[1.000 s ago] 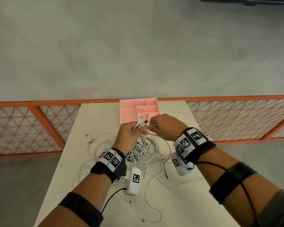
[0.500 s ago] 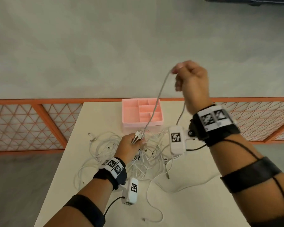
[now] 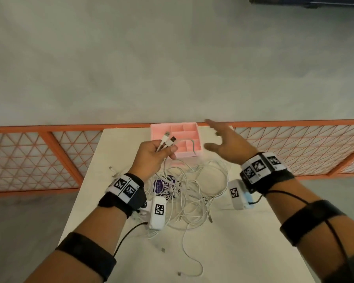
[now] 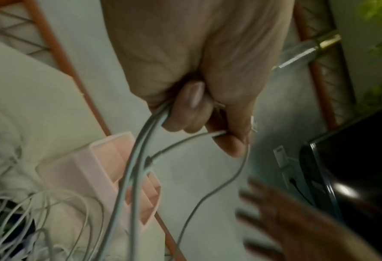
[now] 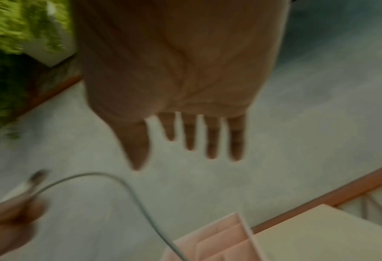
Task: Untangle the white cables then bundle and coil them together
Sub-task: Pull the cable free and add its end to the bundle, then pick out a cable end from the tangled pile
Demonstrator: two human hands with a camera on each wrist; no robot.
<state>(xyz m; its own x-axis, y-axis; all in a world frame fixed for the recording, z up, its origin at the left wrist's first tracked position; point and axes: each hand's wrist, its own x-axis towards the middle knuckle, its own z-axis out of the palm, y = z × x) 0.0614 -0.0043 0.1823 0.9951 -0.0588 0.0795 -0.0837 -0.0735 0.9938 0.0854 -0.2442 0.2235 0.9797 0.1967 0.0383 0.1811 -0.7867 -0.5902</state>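
A tangle of white cables (image 3: 192, 193) lies in the middle of the pale table (image 3: 243, 252). My left hand (image 3: 153, 156) is raised over the pile and grips the ends of several cables, whose USB plugs (image 3: 170, 138) stick up past the fingers. In the left wrist view the fingers (image 4: 192, 109) curl round the cable strands (image 4: 138, 159). One cable loops from that hand over the pink tray (image 3: 193, 147). My right hand (image 3: 223, 144) hovers open and empty beside the tray, fingers (image 5: 210, 137) spread and straight.
The pink divided tray (image 3: 182, 127) stands at the far edge of the table. A purple round label (image 3: 161, 186) lies under the cables. Loose cable ends (image 3: 180, 273) trail toward the near edge. An orange lattice railing (image 3: 39, 160) runs behind the table.
My right hand had pulled one cable high up, then let it go and dropped down, open, beside the tray. My left hand rose a little with the plug ends.
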